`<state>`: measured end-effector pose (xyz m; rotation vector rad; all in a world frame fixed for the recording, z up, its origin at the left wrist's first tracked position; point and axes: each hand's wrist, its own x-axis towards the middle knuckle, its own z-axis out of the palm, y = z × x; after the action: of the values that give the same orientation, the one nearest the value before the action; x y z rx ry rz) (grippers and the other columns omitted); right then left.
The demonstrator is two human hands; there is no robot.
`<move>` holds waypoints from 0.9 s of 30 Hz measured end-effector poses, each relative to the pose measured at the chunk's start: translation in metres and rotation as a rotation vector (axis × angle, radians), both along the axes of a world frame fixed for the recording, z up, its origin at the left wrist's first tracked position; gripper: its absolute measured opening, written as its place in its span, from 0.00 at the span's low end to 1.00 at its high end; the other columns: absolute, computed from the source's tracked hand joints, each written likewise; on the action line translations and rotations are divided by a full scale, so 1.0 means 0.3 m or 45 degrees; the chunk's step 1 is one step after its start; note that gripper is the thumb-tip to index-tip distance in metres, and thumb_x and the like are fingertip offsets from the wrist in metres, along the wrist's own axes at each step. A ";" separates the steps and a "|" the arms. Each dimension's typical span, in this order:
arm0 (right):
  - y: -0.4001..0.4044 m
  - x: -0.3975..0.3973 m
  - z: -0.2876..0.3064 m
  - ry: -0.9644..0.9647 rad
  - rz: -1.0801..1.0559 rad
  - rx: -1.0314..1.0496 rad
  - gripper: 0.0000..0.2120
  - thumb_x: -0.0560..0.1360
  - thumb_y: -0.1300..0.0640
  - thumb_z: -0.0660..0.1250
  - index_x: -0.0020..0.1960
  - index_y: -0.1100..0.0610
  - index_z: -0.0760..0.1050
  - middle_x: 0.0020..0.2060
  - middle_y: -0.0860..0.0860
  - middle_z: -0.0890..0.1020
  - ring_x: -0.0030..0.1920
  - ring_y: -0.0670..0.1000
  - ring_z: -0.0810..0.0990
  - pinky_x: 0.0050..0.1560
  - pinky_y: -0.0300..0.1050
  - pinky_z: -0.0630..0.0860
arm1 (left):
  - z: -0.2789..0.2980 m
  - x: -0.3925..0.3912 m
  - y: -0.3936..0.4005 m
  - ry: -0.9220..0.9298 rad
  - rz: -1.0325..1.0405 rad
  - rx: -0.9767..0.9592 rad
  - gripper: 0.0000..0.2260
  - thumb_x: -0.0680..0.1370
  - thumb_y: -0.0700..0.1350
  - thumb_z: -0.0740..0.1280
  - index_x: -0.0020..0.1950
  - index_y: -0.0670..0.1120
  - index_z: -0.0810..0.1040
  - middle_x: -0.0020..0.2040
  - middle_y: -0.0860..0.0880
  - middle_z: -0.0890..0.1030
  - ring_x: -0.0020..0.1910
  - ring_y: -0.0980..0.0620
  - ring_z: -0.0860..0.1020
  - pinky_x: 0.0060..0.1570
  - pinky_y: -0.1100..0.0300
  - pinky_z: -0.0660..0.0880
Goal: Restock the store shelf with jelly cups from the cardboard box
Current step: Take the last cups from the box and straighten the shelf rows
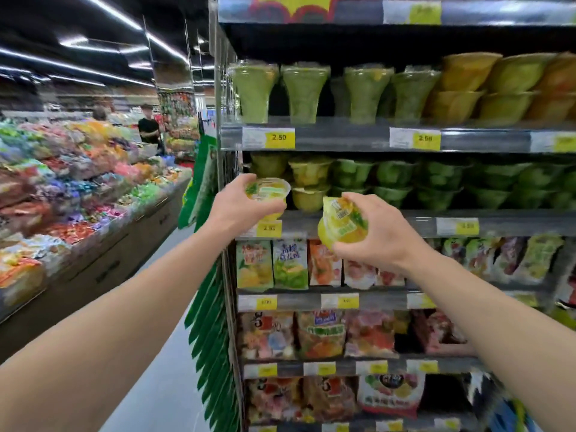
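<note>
Before the store shelf (405, 222), the left hand (237, 201) has its grip curled round one yellow jelly cup (268, 190) at the shelf's left end; beside it, the right hand (378, 232) pinches a second jelly cup (341, 222), tilted, just off the shelf's edge.

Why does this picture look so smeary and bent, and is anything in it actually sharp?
Head view: the wide-angle lens bows the shelf edges and ceiling lights into curves; motion blur smears the candy bins and most price tags beyond reading; the left hand and right hand, each holding a yellow jelly cup, are the clearest parts, though the labels stay unreadable.
</note>
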<state>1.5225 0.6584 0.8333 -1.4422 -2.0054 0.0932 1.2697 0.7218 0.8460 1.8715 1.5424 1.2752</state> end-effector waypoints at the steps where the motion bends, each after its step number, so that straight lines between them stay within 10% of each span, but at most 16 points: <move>1: 0.024 -0.017 0.007 0.016 0.002 0.008 0.47 0.64 0.42 0.77 0.77 0.51 0.61 0.63 0.45 0.70 0.63 0.46 0.70 0.59 0.38 0.66 | 0.007 -0.002 0.036 -0.007 0.008 0.002 0.37 0.69 0.57 0.77 0.74 0.51 0.68 0.66 0.51 0.75 0.60 0.51 0.75 0.56 0.58 0.72; 11: 0.135 -0.088 0.026 0.063 0.074 -0.003 0.43 0.65 0.44 0.77 0.76 0.49 0.63 0.62 0.43 0.72 0.61 0.46 0.72 0.61 0.44 0.72 | -0.021 0.007 0.237 -0.042 0.044 -0.053 0.26 0.69 0.60 0.77 0.61 0.50 0.76 0.54 0.54 0.79 0.55 0.51 0.78 0.50 0.59 0.72; 21: 0.152 -0.077 0.015 0.230 0.132 -0.028 0.35 0.66 0.45 0.77 0.70 0.48 0.70 0.59 0.45 0.76 0.57 0.47 0.76 0.54 0.42 0.76 | -0.069 0.010 0.085 0.015 0.179 0.313 0.36 0.70 0.47 0.78 0.75 0.49 0.67 0.66 0.49 0.72 0.67 0.49 0.71 0.66 0.57 0.68; 27: 0.177 -0.127 0.047 0.329 0.157 -0.070 0.32 0.67 0.41 0.74 0.68 0.48 0.72 0.57 0.44 0.78 0.51 0.40 0.77 0.44 0.35 0.75 | -0.184 0.117 -0.103 0.112 -0.186 0.407 0.41 0.70 0.49 0.79 0.78 0.55 0.61 0.61 0.59 0.75 0.57 0.62 0.75 0.54 0.66 0.74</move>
<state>1.4842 0.7114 0.8475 -1.2677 -1.8880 0.3721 1.3048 0.6909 0.7910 2.2189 1.2727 1.4574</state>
